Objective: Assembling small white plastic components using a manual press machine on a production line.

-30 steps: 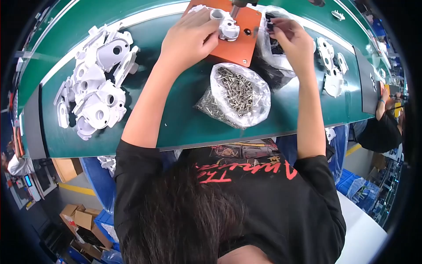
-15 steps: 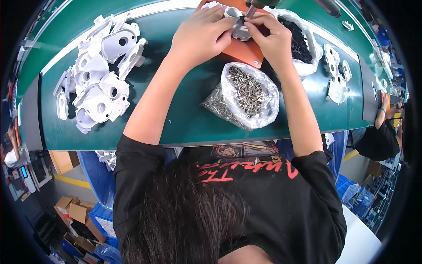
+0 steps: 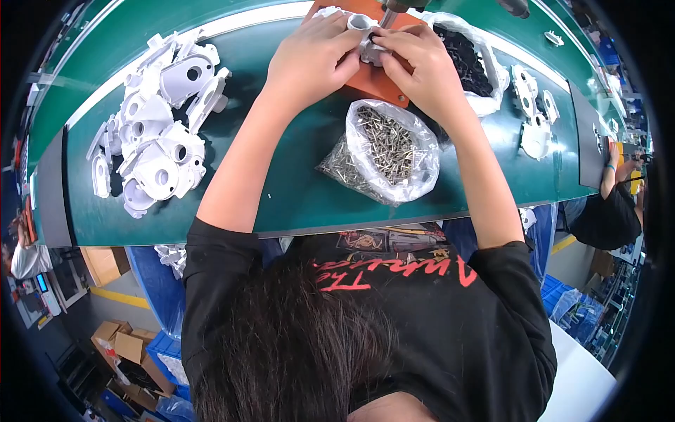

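Observation:
A white plastic housing [image 3: 359,23] with a round open tube sits on an orange block [image 3: 385,86] at the far side of the bench. My left hand [image 3: 313,62] grips the housing from the left, thumb and fingers curled against it. From the right, my right hand [image 3: 416,62] pinches a small black part [image 3: 373,39] against the housing; the fingers cover most of it. A driver tool [image 3: 389,17] hangs just above my right fingertips, its shaft pointing down. Nearer me lies an open clear bag of metal screws [image 3: 388,144].
White housings [image 3: 158,176] are heaped at the left of the green bench [image 3: 281,200]. Behind my right hand stands a bag of black parts [image 3: 464,63]. A few white pieces [image 3: 536,137] lie farther right. Another person [image 3: 608,218] is at the far right edge.
My right fingers have closed in on the housing with the black part. My left hand keeps its hold. The whole view has shifted slightly.

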Demonstrator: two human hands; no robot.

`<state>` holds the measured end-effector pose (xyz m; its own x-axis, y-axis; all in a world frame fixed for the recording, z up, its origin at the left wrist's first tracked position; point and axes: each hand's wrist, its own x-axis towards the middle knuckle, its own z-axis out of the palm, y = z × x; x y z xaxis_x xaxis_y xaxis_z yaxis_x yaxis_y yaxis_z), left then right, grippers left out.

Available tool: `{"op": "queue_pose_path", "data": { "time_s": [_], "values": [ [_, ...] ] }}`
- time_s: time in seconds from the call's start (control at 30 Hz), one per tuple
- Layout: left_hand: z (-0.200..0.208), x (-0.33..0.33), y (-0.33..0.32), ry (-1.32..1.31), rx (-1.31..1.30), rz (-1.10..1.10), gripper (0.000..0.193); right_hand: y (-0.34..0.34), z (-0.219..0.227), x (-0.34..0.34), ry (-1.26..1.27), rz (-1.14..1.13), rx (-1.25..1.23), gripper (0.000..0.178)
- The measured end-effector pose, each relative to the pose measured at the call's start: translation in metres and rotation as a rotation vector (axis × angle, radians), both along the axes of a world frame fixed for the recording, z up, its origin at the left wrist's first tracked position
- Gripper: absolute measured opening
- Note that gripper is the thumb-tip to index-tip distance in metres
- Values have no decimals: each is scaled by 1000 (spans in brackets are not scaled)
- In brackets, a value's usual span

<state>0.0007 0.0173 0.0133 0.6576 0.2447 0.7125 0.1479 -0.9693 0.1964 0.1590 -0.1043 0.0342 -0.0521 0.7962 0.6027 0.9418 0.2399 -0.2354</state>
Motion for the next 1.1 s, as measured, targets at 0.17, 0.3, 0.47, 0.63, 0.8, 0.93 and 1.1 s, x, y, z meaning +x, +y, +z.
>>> {"op": "queue_pose_path", "data": {
  "time_s": [0.17,0.3,0.47,0.63,0.8,0.93,1.1],
  "values": [
    [2,-1,-3,5,-9,3,22,-21,18,-15,83,-15,57,22],
    [1,-3,-2,59,-69,30,13,-49,31,-34,113,74,-133,16],
    [2,-3,-2,26,-47,6,12,-66,23,-46,20,100,-319,14],
    [3,-2,-2,30,-54,-5,11,-66,22,-51,-50,72,-318,13],
    [2,-1,-2,-19,-29,-20,10,-64,24,-49,-69,84,-321,11],
    [-1,0,-1,-42,-19,-5,15,-63,31,-38,183,125,-456,9],
    [-1,-3,-1,-7,-23,15,17,-48,38,-15,568,52,-484,11]
  ]
}}
